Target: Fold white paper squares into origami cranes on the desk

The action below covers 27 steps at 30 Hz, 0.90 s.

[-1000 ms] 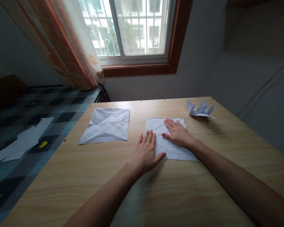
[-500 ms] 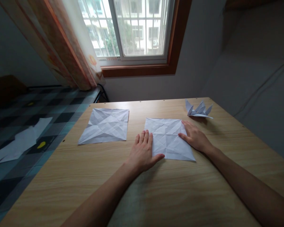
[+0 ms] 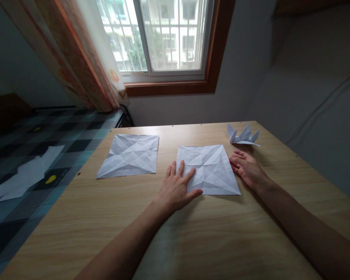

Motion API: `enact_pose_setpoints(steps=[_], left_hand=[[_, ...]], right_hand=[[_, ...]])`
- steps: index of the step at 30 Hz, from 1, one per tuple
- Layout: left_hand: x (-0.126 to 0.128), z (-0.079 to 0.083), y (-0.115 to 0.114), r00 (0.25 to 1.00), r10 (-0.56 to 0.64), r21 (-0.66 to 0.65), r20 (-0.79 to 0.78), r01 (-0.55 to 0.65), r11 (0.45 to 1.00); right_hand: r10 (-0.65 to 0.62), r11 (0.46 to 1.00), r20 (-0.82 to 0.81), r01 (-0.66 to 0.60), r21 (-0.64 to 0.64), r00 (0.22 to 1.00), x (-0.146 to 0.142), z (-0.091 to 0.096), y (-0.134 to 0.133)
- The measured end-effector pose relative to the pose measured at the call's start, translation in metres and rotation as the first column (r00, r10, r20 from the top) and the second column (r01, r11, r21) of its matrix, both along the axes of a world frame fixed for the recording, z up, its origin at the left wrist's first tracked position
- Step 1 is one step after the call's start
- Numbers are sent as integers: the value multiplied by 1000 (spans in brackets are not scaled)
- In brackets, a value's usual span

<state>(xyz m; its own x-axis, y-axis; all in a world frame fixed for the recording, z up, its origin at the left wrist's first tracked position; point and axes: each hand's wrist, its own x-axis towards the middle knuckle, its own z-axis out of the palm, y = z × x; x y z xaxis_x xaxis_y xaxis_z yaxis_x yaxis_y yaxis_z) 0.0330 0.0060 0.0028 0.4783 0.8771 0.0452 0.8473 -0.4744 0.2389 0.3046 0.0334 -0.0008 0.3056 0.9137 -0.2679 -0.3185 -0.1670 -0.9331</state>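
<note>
A creased square sheet of white paper (image 3: pixel 212 175) lies unfolded on the table in front of me, its fold lines crossing near the middle. My left hand (image 3: pixel 177 186) rests flat on its left side, open with fingers spread and the thumb over the lower edge. Just off the right edge is my right hand (image 3: pixel 247 169), turned on its side with loosely bent fingers and nothing in them. Their tips are close to the edge; whether they touch it I cannot tell.
A second creased white sheet (image 3: pixel 131 155) lies left on the wooden table (image 3: pixel 119 229). A folded paper piece with upright points (image 3: pixel 244 136) stands at the far right corner. More white paper (image 3: pixel 27 175) lies on the checked bed (image 3: pixel 6 221) at left, below the curtain (image 3: pixel 84 58).
My right hand has slid off the sheet to the right and turned on its side. On my left hand the index finger has spread away from the other fingers, further over the paper.
</note>
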Motion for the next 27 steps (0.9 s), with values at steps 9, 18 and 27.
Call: enact_pose_setpoints(steps=[9,18,27], left_hand=[[-3,-1,12,848,199,-133,492,-153,979],[-4,-8,29,86,503,-506,860,18,862],[-2,9,23,-84,586,-554,806,240,797]], right_hand=[[252,955,71,-260,144,965,-21,-7,-9],[321,920,72,-329,214,944,-18,-14,-9],[189,967,-50,-176,186,981,-18,-14,-5]])
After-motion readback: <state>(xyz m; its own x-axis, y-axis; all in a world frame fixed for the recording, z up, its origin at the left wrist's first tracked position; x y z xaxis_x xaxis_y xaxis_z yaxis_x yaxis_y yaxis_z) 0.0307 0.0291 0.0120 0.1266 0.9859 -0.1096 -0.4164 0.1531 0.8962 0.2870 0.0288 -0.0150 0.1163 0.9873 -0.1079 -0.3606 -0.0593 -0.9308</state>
